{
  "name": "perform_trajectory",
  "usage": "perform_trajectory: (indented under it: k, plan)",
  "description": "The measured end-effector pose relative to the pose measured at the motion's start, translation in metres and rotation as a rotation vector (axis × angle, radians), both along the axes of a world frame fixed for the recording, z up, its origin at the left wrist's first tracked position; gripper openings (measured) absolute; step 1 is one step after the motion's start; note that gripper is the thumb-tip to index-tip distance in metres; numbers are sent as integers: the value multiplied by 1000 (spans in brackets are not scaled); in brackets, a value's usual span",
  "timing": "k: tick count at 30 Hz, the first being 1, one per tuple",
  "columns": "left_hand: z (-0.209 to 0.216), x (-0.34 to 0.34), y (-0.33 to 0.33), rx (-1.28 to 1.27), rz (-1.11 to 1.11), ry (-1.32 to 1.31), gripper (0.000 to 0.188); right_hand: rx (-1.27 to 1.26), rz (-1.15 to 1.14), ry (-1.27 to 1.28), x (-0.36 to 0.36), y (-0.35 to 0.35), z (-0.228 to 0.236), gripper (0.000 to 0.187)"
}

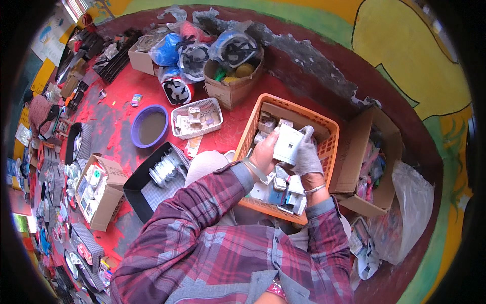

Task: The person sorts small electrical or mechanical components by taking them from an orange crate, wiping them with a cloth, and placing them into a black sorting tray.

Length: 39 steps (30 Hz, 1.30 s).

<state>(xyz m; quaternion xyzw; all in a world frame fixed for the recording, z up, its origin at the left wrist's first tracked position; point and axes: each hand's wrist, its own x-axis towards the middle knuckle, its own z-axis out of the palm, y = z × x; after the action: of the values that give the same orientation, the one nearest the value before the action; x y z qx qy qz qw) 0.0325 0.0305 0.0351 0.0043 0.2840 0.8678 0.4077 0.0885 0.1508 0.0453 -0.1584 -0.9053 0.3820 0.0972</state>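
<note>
Above an orange plastic basket [335,152], both my hands hold a white square wall socket plate [286,144] with a small dark slot in its face. My bare left hand [264,151] is closed on its left edge. Closed on the right edge is my right hand [307,156], in a grey glove. Several white and grey switch and socket pieces [278,188] lie in the basket below my hands. More small boxy pieces [266,123] are at its far left corner. My hands and forearms hide part of what the basket holds.
Right of the basket stands an open cardboard box [349,157] beside a clear plastic bag [412,202]. To the left are a white basket [195,136], a purple basin [137,126] of murky water, a black bin [134,177] and a carton [114,177]. Bagged helmets [192,63] sit farther back.
</note>
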Motion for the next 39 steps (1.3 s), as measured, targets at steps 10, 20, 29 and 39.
perform_trajectory:
  k: [10,20,29,39]
  plan:
    - [22,21,-8,-5,-166,152,46,-900,-39,101,24,-10,16,31]
    - [18,26,-2,-130,-33,566,40,-1517,-76,288,35,-10,-28,41]
    - [-18,12,-1,-257,-82,556,39,-1421,-153,343,33,-8,-31,44]
    - [-3,2,3,-31,-14,-81,39,-1712,-163,421,23,5,-20,54]
